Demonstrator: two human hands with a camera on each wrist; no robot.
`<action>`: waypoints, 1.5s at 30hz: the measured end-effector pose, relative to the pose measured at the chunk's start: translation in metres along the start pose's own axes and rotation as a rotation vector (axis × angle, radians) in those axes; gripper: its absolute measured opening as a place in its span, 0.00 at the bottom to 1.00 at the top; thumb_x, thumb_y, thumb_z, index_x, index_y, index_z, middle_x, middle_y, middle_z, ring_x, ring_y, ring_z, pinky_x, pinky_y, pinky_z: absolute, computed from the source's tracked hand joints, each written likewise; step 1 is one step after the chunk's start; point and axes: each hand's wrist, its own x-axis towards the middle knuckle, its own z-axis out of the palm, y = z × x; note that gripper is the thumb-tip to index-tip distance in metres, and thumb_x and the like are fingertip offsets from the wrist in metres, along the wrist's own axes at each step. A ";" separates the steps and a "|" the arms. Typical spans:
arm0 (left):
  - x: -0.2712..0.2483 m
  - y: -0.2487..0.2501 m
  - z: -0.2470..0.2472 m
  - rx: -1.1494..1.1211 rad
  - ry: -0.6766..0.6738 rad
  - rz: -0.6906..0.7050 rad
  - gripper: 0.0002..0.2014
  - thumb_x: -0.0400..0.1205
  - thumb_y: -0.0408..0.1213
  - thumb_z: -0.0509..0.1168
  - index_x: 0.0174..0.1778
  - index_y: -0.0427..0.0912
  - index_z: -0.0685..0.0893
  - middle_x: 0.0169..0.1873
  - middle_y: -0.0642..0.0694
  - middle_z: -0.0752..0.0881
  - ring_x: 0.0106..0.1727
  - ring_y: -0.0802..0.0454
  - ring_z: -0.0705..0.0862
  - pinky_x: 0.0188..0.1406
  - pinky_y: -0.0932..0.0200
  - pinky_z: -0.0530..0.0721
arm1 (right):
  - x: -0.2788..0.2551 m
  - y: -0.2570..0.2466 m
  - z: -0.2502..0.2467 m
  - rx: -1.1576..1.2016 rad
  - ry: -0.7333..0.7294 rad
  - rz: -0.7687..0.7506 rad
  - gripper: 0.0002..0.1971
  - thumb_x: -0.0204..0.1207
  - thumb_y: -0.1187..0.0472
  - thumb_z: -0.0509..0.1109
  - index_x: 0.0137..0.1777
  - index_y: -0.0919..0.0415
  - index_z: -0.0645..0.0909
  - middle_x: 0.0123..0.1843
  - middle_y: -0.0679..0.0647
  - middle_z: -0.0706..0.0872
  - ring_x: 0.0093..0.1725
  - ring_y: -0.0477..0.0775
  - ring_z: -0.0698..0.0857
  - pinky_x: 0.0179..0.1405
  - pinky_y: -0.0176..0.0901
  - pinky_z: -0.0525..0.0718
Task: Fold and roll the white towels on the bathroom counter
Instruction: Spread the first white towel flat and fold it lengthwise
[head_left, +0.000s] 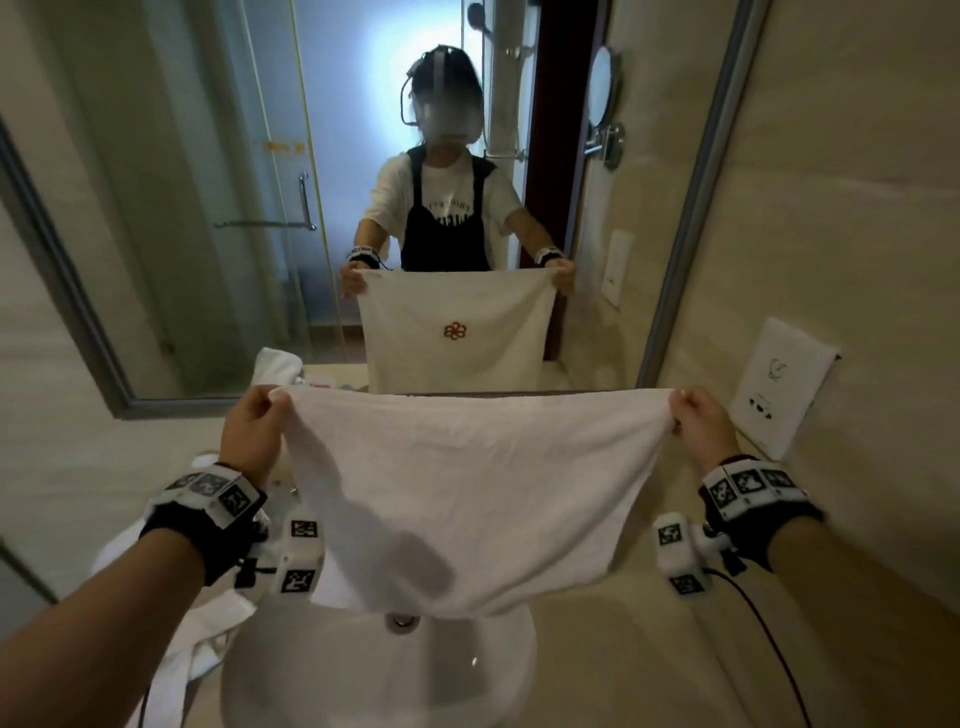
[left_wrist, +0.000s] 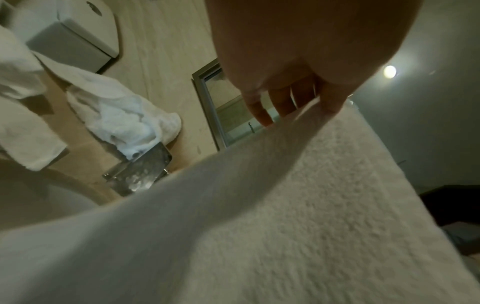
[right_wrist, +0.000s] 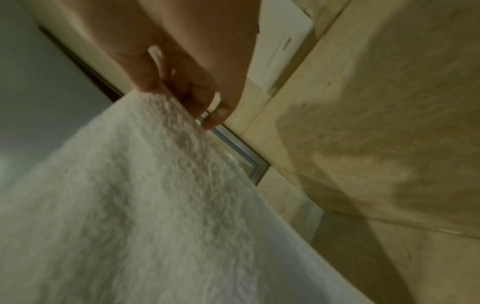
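Note:
I hold a white towel (head_left: 467, 483) spread wide in the air above the sink. My left hand (head_left: 257, 426) pinches its upper left corner and my right hand (head_left: 698, 421) pinches its upper right corner. The cloth hangs down from the stretched top edge, its lower edge just over the basin. In the left wrist view the left hand (left_wrist: 298, 102) grips the towel (left_wrist: 285, 216) by its edge. In the right wrist view the right hand (right_wrist: 182, 92) does the same with the towel (right_wrist: 130, 205). The mirror shows a red emblem on the towel's far side.
A white sink basin (head_left: 374, 670) lies below the towel. More crumpled white towels (left_wrist: 122, 115) lie on the beige counter at the left, near a metal tap (left_wrist: 140, 170). The big mirror (head_left: 311, 208) faces me and a tiled wall (head_left: 857, 260) stands close on the right.

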 end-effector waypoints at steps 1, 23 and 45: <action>-0.001 0.008 -0.001 -0.024 -0.004 0.013 0.10 0.82 0.38 0.61 0.34 0.50 0.79 0.42 0.43 0.81 0.46 0.49 0.77 0.49 0.47 0.76 | 0.000 -0.007 -0.001 -0.001 -0.018 -0.021 0.16 0.83 0.62 0.57 0.32 0.59 0.68 0.33 0.59 0.72 0.34 0.53 0.70 0.39 0.44 0.70; -0.039 0.151 0.088 -0.216 -0.405 0.097 0.12 0.84 0.34 0.59 0.34 0.47 0.78 0.29 0.52 0.79 0.32 0.57 0.75 0.31 0.63 0.74 | -0.019 -0.010 -0.059 -0.266 0.054 0.087 0.15 0.83 0.62 0.56 0.60 0.73 0.77 0.62 0.67 0.80 0.59 0.61 0.77 0.62 0.50 0.74; -0.083 -0.072 0.112 0.322 -0.588 -0.306 0.16 0.81 0.25 0.59 0.27 0.38 0.77 0.21 0.45 0.80 0.31 0.47 0.80 0.36 0.56 0.79 | -0.061 0.116 -0.044 -0.709 -0.549 0.301 0.15 0.81 0.62 0.61 0.32 0.61 0.73 0.39 0.57 0.77 0.45 0.51 0.74 0.48 0.40 0.70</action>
